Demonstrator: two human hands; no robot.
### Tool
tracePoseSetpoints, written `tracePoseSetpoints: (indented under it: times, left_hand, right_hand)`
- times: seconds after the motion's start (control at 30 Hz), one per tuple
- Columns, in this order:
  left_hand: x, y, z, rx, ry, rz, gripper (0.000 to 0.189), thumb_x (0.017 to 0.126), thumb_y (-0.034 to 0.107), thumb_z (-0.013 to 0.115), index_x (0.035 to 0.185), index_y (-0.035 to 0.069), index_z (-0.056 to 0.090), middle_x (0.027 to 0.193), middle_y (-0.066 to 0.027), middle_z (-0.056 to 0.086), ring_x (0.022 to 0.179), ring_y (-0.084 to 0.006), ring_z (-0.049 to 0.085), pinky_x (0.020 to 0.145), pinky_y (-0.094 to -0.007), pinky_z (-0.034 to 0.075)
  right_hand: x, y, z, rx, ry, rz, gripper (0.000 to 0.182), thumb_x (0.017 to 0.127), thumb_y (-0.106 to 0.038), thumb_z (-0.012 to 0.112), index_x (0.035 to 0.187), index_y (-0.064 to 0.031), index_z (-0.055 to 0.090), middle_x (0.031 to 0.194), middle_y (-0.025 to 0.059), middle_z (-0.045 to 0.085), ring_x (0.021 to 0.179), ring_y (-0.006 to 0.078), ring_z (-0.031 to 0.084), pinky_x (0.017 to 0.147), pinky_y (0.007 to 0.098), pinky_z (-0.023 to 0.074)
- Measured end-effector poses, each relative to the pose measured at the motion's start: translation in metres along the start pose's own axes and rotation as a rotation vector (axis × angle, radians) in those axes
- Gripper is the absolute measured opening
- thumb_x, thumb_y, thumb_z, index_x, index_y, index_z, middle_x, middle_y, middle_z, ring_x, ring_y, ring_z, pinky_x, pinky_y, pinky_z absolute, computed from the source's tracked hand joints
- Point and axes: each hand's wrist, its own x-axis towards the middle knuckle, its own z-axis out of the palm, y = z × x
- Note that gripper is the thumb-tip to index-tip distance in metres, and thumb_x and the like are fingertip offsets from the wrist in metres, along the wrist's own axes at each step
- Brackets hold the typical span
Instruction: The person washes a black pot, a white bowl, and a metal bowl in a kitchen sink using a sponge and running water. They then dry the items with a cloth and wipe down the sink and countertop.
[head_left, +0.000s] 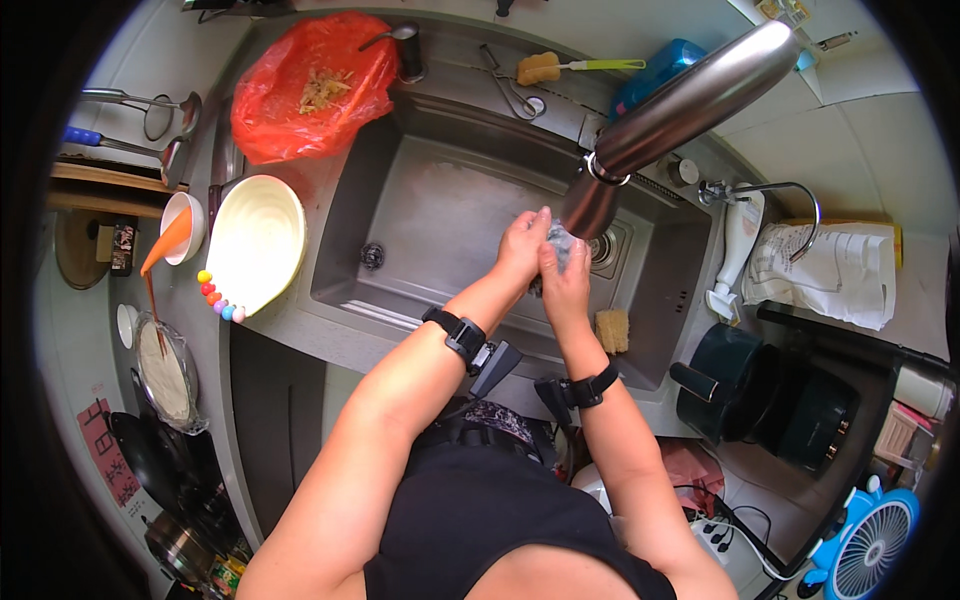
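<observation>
My left hand (523, 244) and my right hand (565, 283) meet over the stainless steel sink (442, 202), directly below the mouth of the pull-down faucet (595, 199). Clear, glinting water (559, 238) shows between the fingers. A small dark patch shows just under the hands; whether it is something held cannot be made out. Behind the faucet mouth is the drain strainer (602, 251). A yellow sponge (613, 331) lies in the sink to the right of my right wrist. At the sink's left side sits a steel wool scrubber (372, 256).
A red plastic bag (255, 112) with peelings lies at the back left. Left of the sink are a cream basin (262, 240) and a white bowl (196, 229) with an orange utensil. Scissors (510, 90) and a sponge brush (540, 68) lie behind. A dark green pot (716, 382) stands right.
</observation>
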Motion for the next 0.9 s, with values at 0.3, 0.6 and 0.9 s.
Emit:
tracePoseSetpoints:
  times: [0.3, 0.6, 0.9]
  left_hand:
    - [-0.001, -0.024, -0.001, 0.49, -0.002, 0.333, 0.042, 0.095, 0.038, 0.043, 0.091, -0.001, 0.06, 0.078, -0.0214, 0.061, 0.071, -0.0302, 0.059, 0.069, -0.0384, 0.046]
    - [0.002, -0.018, -0.002, 0.134, 0.047, 0.413, 0.027, 0.093, 0.029, 0.052, 0.088, 0.002, 0.054, 0.072, -0.0144, 0.058, 0.067, -0.0215, 0.052, 0.067, -0.0361, 0.044]
    - [0.003, -0.021, -0.017, 0.32, 0.019, 0.253, 0.037, 0.095, 0.035, 0.046, 0.081, 0.001, 0.055, 0.071, -0.0106, 0.059, 0.066, -0.0168, 0.053, 0.064, -0.0357, 0.045]
  right_hand:
    - [0.013, 0.029, 0.001, 0.109, 0.033, 0.27, 0.033, 0.095, -0.031, 0.046, 0.104, 0.0003, 0.054, 0.097, 0.0127, 0.063, 0.086, 0.0242, 0.06, 0.077, 0.0361, 0.0454]
    - [0.016, 0.031, -0.001, 0.702, -0.093, 0.3, 0.041, 0.092, -0.025, 0.053, 0.124, -0.0018, 0.043, 0.118, 0.0087, 0.052, 0.108, 0.0199, 0.05, 0.095, 0.0326, 0.0361]
    - [0.022, 0.008, 0.01, 0.146, -0.088, 0.346, 0.031, 0.091, -0.024, 0.054, 0.111, 0.0, 0.057, 0.102, 0.0078, 0.06, 0.092, 0.0194, 0.057, 0.081, 0.0316, 0.0441]
